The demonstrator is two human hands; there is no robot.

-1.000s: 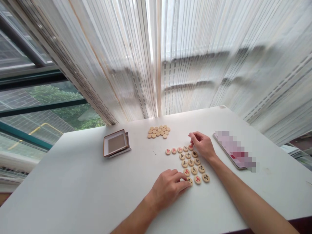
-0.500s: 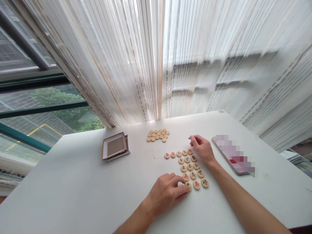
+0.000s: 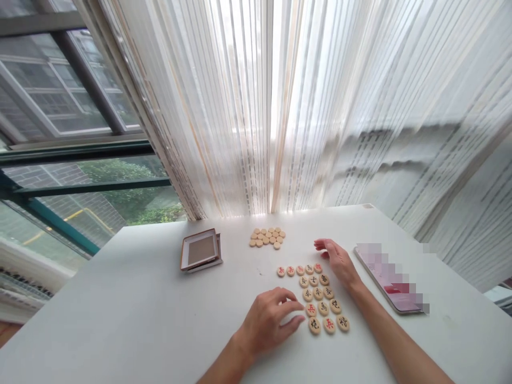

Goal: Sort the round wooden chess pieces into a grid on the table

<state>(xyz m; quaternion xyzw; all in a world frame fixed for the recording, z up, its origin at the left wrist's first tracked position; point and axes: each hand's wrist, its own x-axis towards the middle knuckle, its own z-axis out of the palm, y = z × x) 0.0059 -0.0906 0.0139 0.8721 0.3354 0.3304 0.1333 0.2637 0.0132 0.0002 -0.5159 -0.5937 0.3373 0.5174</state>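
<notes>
Round wooden Chinese chess pieces lie face up in short rows on the white table, marked with red or black characters. Just left of the lowest rows is my left hand (image 3: 274,322), its thumb and fingers apart and holding nothing. Closest to its thumb is a black-marked Chinese chess piece (image 3: 314,325), with a red-marked piece (image 3: 311,310) above it by the fingertips. My right hand (image 3: 336,261) rests on the table to the right of the top row, fingers loosely extended and empty. A red-marked piece (image 3: 318,268) at that row's end is nearest to it.
A cluster of blank-side-up pieces (image 3: 266,237) sits near the table's back edge. Left of it stands an open box (image 3: 201,250) with its parts stacked. A phone (image 3: 388,282), partly pixelated, lies on the right. Sheer curtains (image 3: 240,106) hang behind the white table (image 3: 140,320).
My left hand has let go of the lower-left black piece and drawn slightly back to the left. My right hand's fingers have loosened. The camera view has tilted up a little.
</notes>
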